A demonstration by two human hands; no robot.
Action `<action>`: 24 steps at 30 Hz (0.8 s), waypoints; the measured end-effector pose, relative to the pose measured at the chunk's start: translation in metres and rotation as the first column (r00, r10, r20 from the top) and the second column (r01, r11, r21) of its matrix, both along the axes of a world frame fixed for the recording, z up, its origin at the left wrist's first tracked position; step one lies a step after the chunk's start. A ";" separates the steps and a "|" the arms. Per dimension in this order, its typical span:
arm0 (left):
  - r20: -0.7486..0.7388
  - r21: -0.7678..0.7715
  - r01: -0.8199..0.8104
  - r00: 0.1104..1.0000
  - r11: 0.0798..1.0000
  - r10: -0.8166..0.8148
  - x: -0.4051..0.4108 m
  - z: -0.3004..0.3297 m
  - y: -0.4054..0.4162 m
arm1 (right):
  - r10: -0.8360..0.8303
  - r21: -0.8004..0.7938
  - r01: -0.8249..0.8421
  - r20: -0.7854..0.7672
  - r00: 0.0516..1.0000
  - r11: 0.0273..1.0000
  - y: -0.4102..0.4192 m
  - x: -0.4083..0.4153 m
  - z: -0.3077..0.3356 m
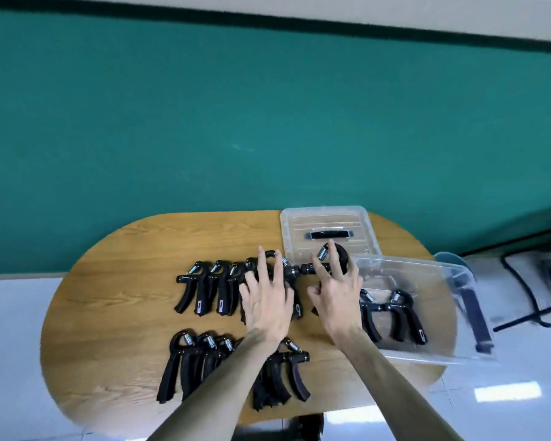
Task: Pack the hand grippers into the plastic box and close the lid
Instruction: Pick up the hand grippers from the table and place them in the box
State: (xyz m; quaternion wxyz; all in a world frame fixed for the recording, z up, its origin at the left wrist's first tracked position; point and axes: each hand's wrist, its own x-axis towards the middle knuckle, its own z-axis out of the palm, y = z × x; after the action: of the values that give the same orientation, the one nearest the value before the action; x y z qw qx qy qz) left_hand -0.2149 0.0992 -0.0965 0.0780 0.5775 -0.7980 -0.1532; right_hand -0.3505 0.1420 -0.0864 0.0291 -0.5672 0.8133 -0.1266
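Black hand grippers with steel springs lie in two rows on the oval wooden table [115, 313]: a far row [204, 288] and a near row [188, 364]. My left hand [268, 297] rests with straight fingers on the grippers at the far row's right end. My right hand [334, 288] holds one hand gripper [331, 259] by its head, just left of the clear plastic box [427, 354]. Two grippers [395, 316] lie inside the box. The clear lid [328, 233] with a black handle lies flat behind my hands.
The table stands against a green wall. The box overhangs the table's right edge. Black cables and a metal frame lie on the pale floor at the right. Bare wood shows at the table's left and far side.
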 end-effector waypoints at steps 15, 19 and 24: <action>0.042 0.044 0.091 0.995 0.995 -0.093 -0.226 -0.011 0.093 | -0.224 0.170 0.203 0.116 0.968 0.964 0.112 -0.226 -0.038; 0.071 0.103 0.095 0.992 0.990 -0.103 -0.254 -0.043 0.103 | -0.223 0.224 0.183 0.168 0.960 0.957 0.121 -0.257 -0.068; 0.156 0.189 0.072 0.982 0.979 -0.102 -0.273 -0.087 0.102 | -0.232 0.313 0.153 0.237 0.943 0.937 0.119 -0.276 -0.114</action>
State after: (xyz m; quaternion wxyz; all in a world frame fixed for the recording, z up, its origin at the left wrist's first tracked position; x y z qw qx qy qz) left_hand -0.4884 0.2011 -0.1832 -0.0485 0.5573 -0.8090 -0.1805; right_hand -0.6269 0.2610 -0.2004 0.2099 -0.4510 0.8634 -0.0841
